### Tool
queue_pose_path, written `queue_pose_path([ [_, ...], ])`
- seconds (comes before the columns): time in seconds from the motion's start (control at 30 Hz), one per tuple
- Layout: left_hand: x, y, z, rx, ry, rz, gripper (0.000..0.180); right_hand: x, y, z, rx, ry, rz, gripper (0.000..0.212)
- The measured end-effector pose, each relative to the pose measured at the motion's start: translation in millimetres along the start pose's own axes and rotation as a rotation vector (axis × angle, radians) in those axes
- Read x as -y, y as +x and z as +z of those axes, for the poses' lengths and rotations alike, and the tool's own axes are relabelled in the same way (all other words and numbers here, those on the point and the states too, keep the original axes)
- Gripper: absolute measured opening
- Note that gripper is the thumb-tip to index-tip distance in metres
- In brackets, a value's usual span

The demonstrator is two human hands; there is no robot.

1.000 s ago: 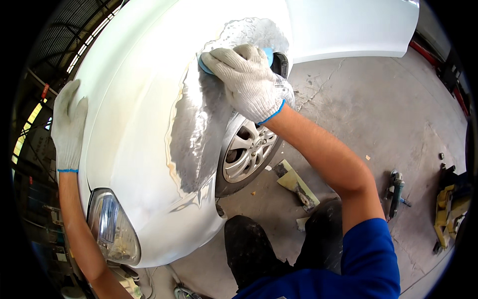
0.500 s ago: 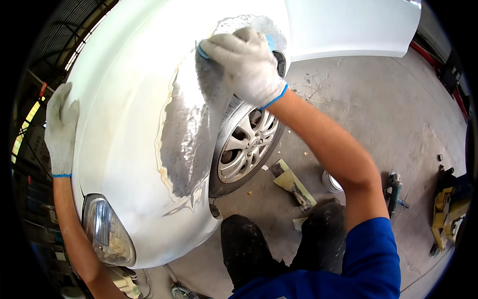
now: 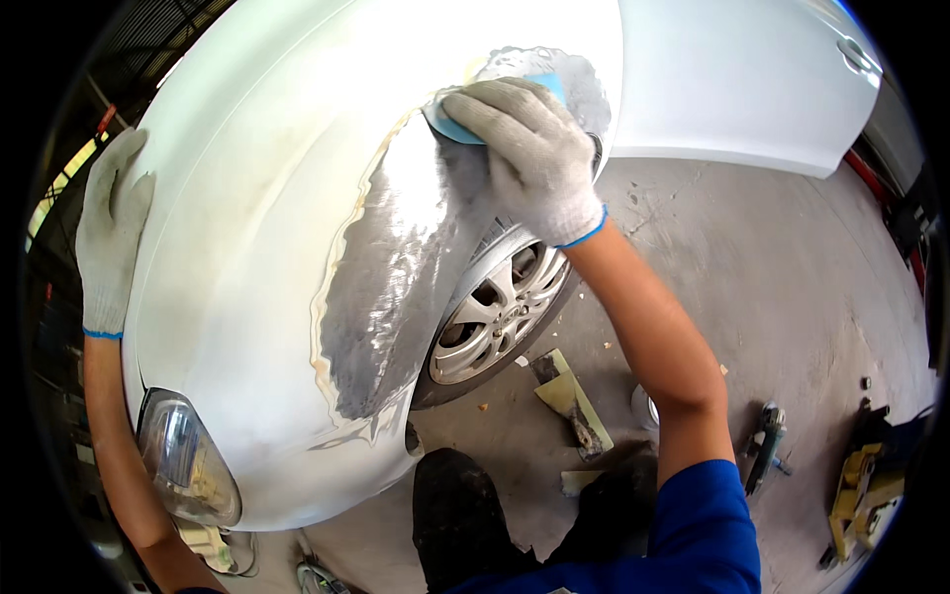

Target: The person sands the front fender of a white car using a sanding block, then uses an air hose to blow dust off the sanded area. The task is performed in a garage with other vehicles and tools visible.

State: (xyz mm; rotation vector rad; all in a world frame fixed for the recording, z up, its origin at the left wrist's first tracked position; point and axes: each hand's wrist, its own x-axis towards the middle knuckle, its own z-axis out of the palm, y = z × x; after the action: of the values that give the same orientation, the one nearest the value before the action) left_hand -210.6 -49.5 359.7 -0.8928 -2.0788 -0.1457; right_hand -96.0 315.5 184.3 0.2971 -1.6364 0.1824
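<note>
Gloved in off-white knit with a blue cuff [image 3: 582, 232], the right hand [image 3: 539, 163] is above the wheel [image 3: 495, 322], fingers bent over a light-blue pad [image 3: 453, 127] and gripping it; the pad shows on both sides of the hand. It lies on a bare metal patch [image 3: 386, 292] that spreads above and left of the wheel, edged by ragged pale layers [image 3: 319, 322]. Far to the left of the wheel, the left hand [image 3: 112, 223], also gloved, is open along the edge of the white car body [image 3: 233, 297], thumb apart from the fingers. Dark trousers [image 3: 457, 510] show below the wheel, a blue sleeve [image 3: 701, 510] to its lower right, a headlight [image 3: 188, 457] to its lower left. At the wheel's centre is an emblem [image 3: 512, 316], too small to read. On the floor [image 3: 693, 257] just below the wheel, to its right, lies a pale green spreader [image 3: 567, 394]; farther right are a white can [image 3: 644, 408], partly behind the arm [image 3: 653, 312], and a teal power tool [image 3: 765, 447]. Well right of the wheel is some yellow and black equipment [image 3: 853, 495]. Farther back, up and right of the wheel, is a white car door [image 3: 732, 79] with a handle [image 3: 859, 54].
</note>
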Motion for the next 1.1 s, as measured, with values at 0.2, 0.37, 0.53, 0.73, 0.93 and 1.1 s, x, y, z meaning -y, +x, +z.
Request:
queue_pose_path([
  [0.2, 9.6, 0.4, 4.4, -0.002, -0.030, -0.025, 0.045, -0.6, 5.7, 0.0, 0.037, 0.054, -0.057, 0.025],
  [0.37, 2.2, 1.4, 7.0, -0.014, -0.093, -0.054, 0.045, -44.1, 6.1, -6.2, 0.052, 0.020, 0.002, 0.029],
  [0.53, 2.8, 1.5, 3.4, -0.015, -0.059, -0.069, 0.044, -18.6, 8.6, -6.1, 0.101, 0.068, -0.049, 0.032],
  [0.73, 6.2, -1.7, 3.9, -0.025, -0.062, -0.041, 0.044, 5.3, 13.6, -3.4, 0.052, 0.123, -0.129, 0.031],
  [0.93, 5.0, 0.9, 4.9, -0.027, -0.033, -0.040, 0.044, -6.6, 10.0, -2.8, 0.061, 0.058, -0.057, 0.026],
  [1.1, 2.1, 2.3, 9.8, -0.032, -0.024, -0.053, 0.045, -45.9, 19.3, -6.5, 0.040, 0.062, -0.002, 0.023],
])
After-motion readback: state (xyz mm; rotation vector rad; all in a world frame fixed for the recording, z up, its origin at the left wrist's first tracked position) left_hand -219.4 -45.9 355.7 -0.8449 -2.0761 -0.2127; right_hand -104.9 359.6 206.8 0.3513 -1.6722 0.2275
